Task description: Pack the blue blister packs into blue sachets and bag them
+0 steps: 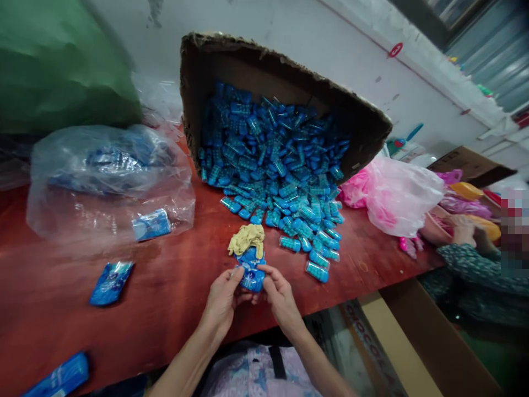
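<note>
**Both hands grasp a blue packet at the table edge**

Left hand (223, 295) and right hand (278, 295) pinch one blue packet (251, 275) between them, above the red table (165, 286). Yellow rubber bands (247, 238) lie just behind it, near the tipped cardboard box (289, 71) spilling blue containers (273, 165).
</note>
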The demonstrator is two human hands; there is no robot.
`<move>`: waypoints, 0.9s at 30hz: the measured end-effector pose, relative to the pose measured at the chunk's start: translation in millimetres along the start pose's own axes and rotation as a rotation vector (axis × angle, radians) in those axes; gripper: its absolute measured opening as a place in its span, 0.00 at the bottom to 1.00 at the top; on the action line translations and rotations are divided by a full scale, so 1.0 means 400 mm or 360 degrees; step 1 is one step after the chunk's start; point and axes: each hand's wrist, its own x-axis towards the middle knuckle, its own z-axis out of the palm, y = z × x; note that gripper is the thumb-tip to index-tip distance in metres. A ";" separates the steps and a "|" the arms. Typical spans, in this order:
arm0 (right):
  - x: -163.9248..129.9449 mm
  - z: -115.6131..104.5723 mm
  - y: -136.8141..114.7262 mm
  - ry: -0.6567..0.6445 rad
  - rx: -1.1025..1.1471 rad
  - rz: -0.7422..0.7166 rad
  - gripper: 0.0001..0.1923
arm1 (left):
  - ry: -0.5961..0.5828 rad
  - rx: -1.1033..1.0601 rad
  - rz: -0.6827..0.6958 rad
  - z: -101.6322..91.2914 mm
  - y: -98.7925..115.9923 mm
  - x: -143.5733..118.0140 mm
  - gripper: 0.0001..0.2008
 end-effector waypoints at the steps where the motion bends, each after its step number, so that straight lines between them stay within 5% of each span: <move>1: -0.004 0.003 0.000 -0.0020 0.0030 0.0021 0.16 | -0.0003 0.0022 -0.0010 -0.002 0.004 0.001 0.14; 6: -0.021 0.004 0.004 -0.0005 0.0050 0.0012 0.23 | -0.0016 0.0094 -0.0049 -0.006 0.008 0.004 0.15; 16: -0.009 -0.063 -0.002 0.0003 0.0217 0.0151 0.16 | -0.0014 0.0201 0.0088 0.034 -0.031 0.001 0.16; 27: -0.044 -0.123 0.010 -0.0120 0.0413 0.0189 0.19 | 0.0515 0.1309 0.0833 0.051 -0.079 0.005 0.16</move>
